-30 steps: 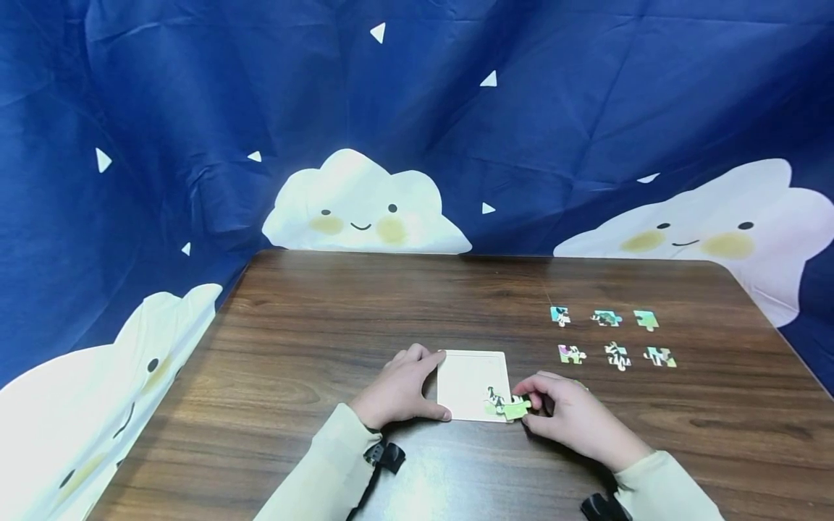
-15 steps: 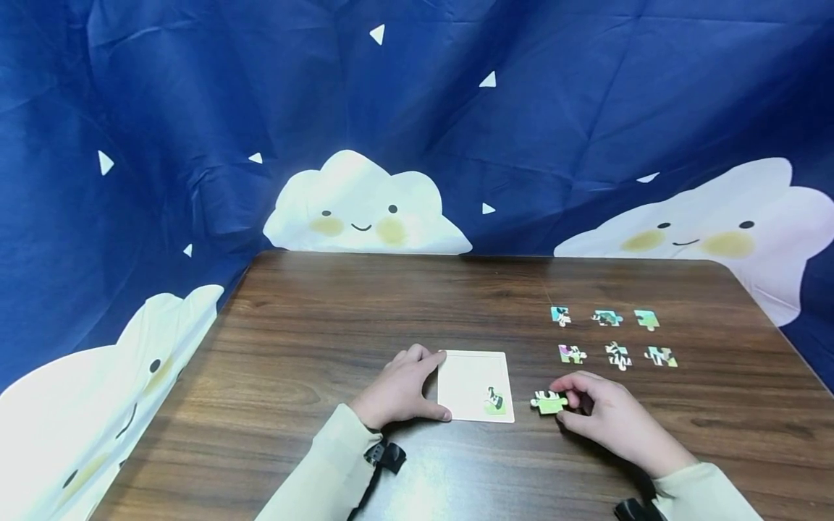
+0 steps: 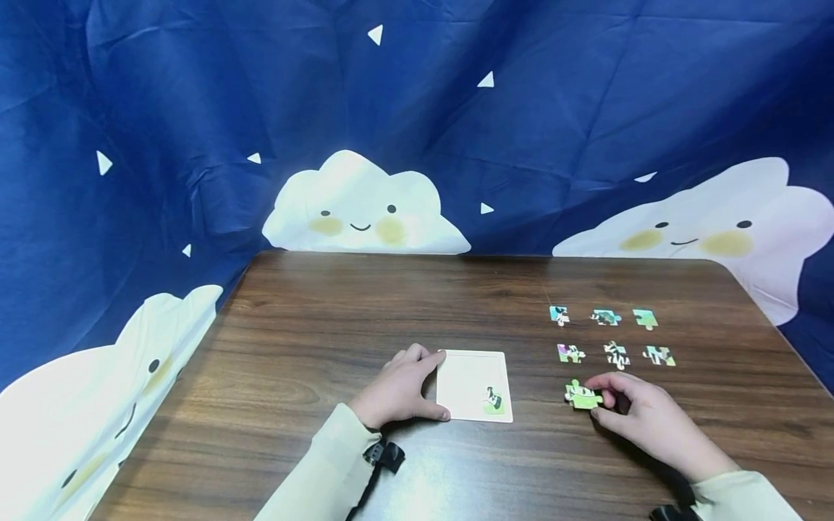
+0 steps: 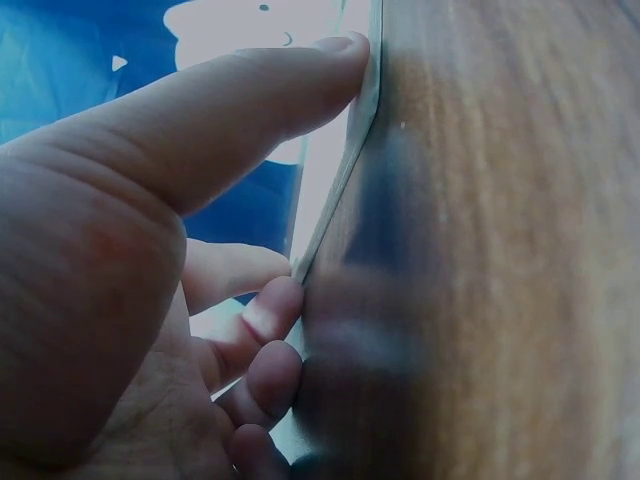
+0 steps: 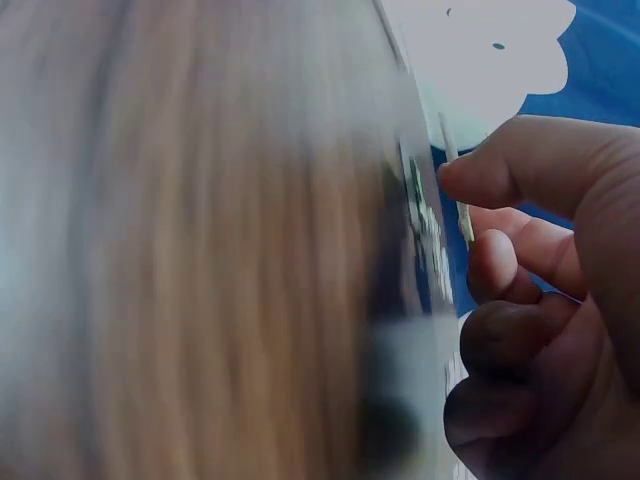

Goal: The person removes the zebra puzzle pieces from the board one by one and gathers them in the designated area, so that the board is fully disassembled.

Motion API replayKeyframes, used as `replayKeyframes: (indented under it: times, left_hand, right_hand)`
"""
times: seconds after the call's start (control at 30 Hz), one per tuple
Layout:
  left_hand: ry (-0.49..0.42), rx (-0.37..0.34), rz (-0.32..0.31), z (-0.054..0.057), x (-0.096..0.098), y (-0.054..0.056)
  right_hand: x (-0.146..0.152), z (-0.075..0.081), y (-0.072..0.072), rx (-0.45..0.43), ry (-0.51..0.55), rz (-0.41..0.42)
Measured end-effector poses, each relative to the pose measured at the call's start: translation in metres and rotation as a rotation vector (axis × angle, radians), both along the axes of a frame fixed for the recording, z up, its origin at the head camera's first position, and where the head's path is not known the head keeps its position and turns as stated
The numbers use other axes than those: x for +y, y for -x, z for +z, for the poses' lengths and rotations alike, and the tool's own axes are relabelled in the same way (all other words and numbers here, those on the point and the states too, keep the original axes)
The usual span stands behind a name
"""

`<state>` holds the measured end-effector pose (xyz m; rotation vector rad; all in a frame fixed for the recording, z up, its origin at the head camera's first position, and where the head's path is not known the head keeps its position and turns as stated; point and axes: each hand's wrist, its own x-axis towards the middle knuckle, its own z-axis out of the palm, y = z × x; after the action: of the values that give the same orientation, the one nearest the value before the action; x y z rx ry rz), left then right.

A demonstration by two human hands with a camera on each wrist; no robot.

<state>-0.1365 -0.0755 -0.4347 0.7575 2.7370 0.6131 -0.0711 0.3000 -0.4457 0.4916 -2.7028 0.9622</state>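
Note:
In the head view my right hand pinches a green puzzle piece with black-and-white markings by its right edge, between thumb and fingertips. The right wrist view shows the piece edge-on, apart from the tabletop. My left hand rests at the left side of a square cream puzzle board, its thumb at the near corner and its index finger at the far one. In the left wrist view the thumb lies straight along the board's edge. One printed piece lies in the board's lower right corner.
Several loose puzzle pieces lie in two rows at the right, among them a plain green one and a pink-edged one. They rest on a dark wooden table. Behind it hangs a blue curtain with white clouds.
My right hand has drawn the puzzle piece off the board's lower right edge and carried it to the right, near the loose pieces, turning it slightly. The left hand and board have stayed put.

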Motion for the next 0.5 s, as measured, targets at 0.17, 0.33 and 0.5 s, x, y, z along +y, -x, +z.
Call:
replayKeyframes:
  times: [0.17,0.33,0.5]
  left_hand:
    - [0.0,-0.004,0.003,0.0,0.0,0.0]
    - [-0.002,-0.002,-0.001,0.001,0.0,0.0]
    - [0.019,0.017,-0.019,0.001,-0.001,0.001]
  right_hand:
    - [0.015,-0.001,0.0,-0.037,-0.006,-0.044]
    - [0.026,-0.002,0.002,-0.06,-0.001,-0.058]
    - [0.037,-0.003,0.002,-0.075,-0.024,-0.061]
